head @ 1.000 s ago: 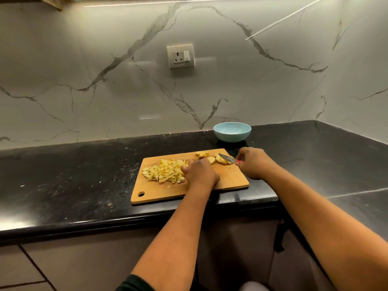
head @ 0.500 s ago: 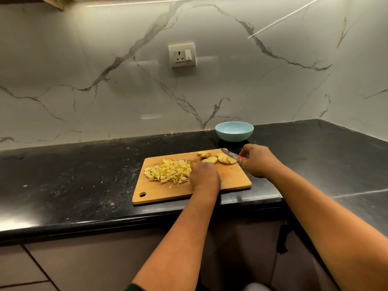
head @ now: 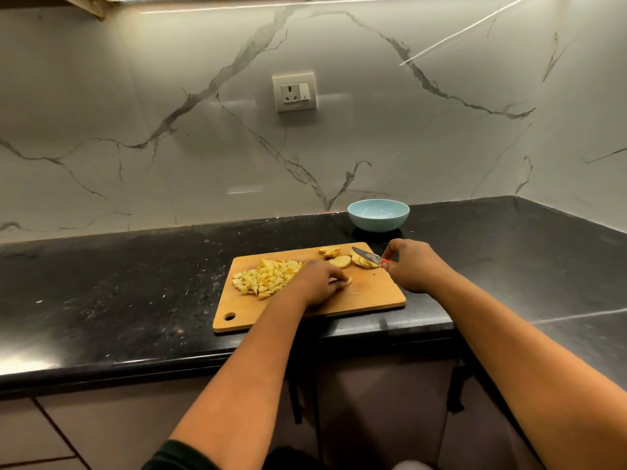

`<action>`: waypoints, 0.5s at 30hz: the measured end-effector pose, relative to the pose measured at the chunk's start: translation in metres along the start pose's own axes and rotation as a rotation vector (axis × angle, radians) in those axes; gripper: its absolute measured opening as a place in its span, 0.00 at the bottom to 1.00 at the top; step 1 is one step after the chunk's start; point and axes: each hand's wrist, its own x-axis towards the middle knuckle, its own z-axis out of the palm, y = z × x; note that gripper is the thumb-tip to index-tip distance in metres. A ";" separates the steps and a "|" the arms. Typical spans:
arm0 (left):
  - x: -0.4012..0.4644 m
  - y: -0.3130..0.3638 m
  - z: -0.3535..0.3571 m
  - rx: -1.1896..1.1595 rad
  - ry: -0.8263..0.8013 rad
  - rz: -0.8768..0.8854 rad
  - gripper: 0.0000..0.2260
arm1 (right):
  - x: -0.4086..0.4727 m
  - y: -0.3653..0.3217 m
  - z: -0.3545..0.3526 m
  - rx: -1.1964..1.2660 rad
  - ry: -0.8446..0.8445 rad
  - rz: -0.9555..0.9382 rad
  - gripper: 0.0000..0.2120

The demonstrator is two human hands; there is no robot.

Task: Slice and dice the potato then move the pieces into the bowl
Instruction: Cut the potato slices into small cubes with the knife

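Observation:
A wooden cutting board [head: 373,296] lies on the black counter. A pile of diced potato [head: 264,278] sits on its left half. Several potato slices [head: 340,261] lie near its far edge. My left hand [head: 317,281] rests in the middle of the board, fingers curled over one slice [head: 346,281] that shows at the fingertips. My right hand [head: 415,266] grips a red-handled knife [head: 368,256] at the board's right end, its blade lying over the rightmost slices. The light blue bowl [head: 378,215] stands empty behind the board.
The black counter [head: 118,283] runs left and right, its front edge close to me. A marble wall with a socket [head: 293,92] rises behind, and the counter turns a corner at the far right. Cabinet fronts sit below.
My left hand has slid right from the diced pile to the board's middle and now covers a slice. My right hand and the knife have barely moved.

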 end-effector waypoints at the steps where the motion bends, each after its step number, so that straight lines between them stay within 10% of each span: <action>1: 0.000 -0.006 -0.004 -0.047 -0.007 0.005 0.12 | -0.001 -0.001 0.000 0.003 -0.009 -0.001 0.10; 15: -0.017 0.004 0.036 0.062 0.299 0.014 0.10 | -0.020 -0.036 0.009 -0.337 -0.158 -0.054 0.16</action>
